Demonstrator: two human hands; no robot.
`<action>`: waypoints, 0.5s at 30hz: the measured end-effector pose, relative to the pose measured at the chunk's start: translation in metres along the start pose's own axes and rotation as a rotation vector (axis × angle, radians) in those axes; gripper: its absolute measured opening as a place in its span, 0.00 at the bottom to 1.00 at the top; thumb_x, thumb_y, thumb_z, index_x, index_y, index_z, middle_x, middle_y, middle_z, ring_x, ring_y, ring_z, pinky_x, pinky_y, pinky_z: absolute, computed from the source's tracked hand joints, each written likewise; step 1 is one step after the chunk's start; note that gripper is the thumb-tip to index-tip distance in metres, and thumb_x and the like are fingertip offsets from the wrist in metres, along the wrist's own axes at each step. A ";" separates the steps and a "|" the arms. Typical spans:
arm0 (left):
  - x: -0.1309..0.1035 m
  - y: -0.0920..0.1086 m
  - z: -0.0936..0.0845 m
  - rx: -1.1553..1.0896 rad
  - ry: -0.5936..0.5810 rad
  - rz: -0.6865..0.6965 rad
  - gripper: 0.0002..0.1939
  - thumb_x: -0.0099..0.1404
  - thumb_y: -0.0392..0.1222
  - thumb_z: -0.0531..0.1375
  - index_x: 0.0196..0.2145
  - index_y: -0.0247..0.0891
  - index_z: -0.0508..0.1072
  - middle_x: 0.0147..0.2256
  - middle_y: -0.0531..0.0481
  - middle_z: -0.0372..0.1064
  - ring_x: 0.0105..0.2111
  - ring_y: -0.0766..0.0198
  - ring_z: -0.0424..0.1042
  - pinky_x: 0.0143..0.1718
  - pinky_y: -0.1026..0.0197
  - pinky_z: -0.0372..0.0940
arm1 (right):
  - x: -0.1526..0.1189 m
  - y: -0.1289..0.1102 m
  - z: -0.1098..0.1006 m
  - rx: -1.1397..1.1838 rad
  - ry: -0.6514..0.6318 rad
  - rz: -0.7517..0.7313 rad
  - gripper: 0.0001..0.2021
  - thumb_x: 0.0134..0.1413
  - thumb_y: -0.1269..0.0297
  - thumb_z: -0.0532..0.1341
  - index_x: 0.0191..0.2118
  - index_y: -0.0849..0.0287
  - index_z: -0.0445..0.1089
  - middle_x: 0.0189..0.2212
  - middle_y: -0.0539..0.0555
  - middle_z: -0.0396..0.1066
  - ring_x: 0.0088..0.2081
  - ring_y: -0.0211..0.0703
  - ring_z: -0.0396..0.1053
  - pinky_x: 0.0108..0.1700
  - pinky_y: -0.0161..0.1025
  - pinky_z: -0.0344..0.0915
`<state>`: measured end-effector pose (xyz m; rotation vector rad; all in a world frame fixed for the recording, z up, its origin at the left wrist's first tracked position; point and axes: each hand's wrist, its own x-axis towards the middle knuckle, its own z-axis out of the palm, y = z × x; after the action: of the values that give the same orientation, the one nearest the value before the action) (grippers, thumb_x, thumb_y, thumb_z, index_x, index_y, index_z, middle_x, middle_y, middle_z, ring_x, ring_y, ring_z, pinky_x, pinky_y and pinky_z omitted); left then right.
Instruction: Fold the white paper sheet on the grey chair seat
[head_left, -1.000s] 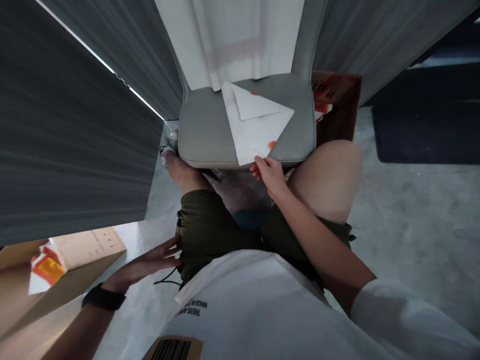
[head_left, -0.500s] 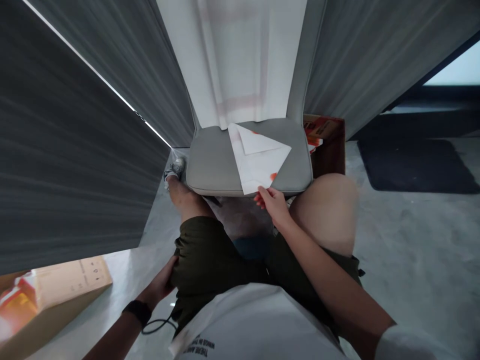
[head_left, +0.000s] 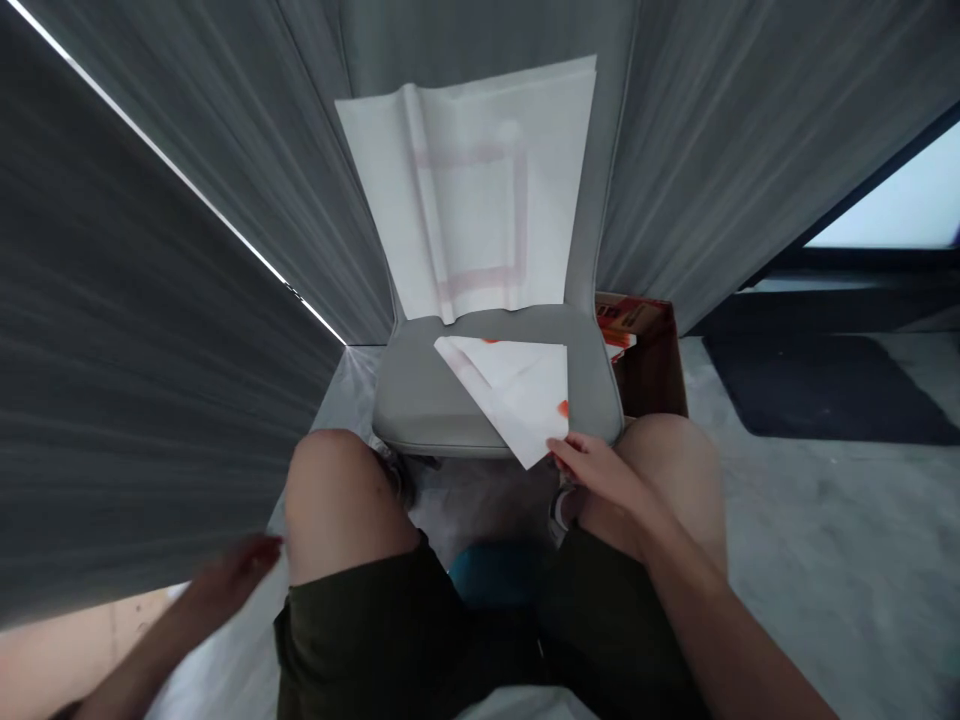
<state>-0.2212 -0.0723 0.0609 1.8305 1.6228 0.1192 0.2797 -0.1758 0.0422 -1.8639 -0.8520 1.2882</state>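
Note:
A folded sheet of white paper (head_left: 517, 395) with small orange patches lies on the grey chair seat (head_left: 420, 400). Its near corner sticks out past the seat's front edge. My right hand (head_left: 589, 462) pinches the paper's right front edge between thumb and fingers. My left hand (head_left: 240, 565) hangs in the air left of my left knee, smeared by motion, and I cannot make out its fingers. Against the chair's backrest leans a larger white sheet (head_left: 480, 200) with faint pinkish bands and vertical creases.
Behind the chair on the right is an open cardboard box (head_left: 652, 350) with red and white items inside. Another cardboard box (head_left: 97, 640) shows at the lower left. Grey curtains (head_left: 150, 350) hang on both sides. A dark mat (head_left: 825, 385) lies on the floor at right.
My right hand has turned the folded paper and drawn it toward the right front of the seat. My left hand has left my left thigh and moved outward. My left leg has shifted; the view has tilted up.

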 end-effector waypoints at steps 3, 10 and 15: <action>0.038 0.064 -0.032 0.128 0.399 0.039 0.19 0.61 0.67 0.57 0.38 0.55 0.77 0.32 0.55 0.80 0.35 0.44 0.82 0.35 0.46 0.75 | 0.002 -0.019 -0.045 -0.103 -0.160 -0.012 0.23 0.49 0.40 0.68 0.23 0.55 0.67 0.21 0.48 0.65 0.25 0.38 0.60 0.28 0.37 0.57; 0.139 0.196 0.043 -0.050 0.218 0.601 0.19 0.73 0.51 0.54 0.51 0.39 0.78 0.49 0.41 0.78 0.48 0.51 0.78 0.48 0.50 0.77 | 0.060 -0.043 -0.132 -0.331 -0.292 0.028 0.16 0.39 0.51 0.78 0.26 0.57 0.77 0.24 0.51 0.73 0.26 0.42 0.66 0.28 0.38 0.61; 0.168 0.209 0.114 0.244 -0.011 1.053 0.22 0.79 0.46 0.52 0.65 0.41 0.71 0.68 0.39 0.63 0.69 0.49 0.63 0.70 0.43 0.61 | 0.112 -0.050 -0.158 -0.600 -0.074 -0.084 0.12 0.40 0.72 0.76 0.19 0.58 0.74 0.17 0.48 0.70 0.21 0.38 0.64 0.24 0.36 0.56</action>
<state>0.0482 0.0340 0.0249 2.6842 0.5211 0.3742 0.4558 -0.0854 0.0696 -2.2047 -1.4620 1.1293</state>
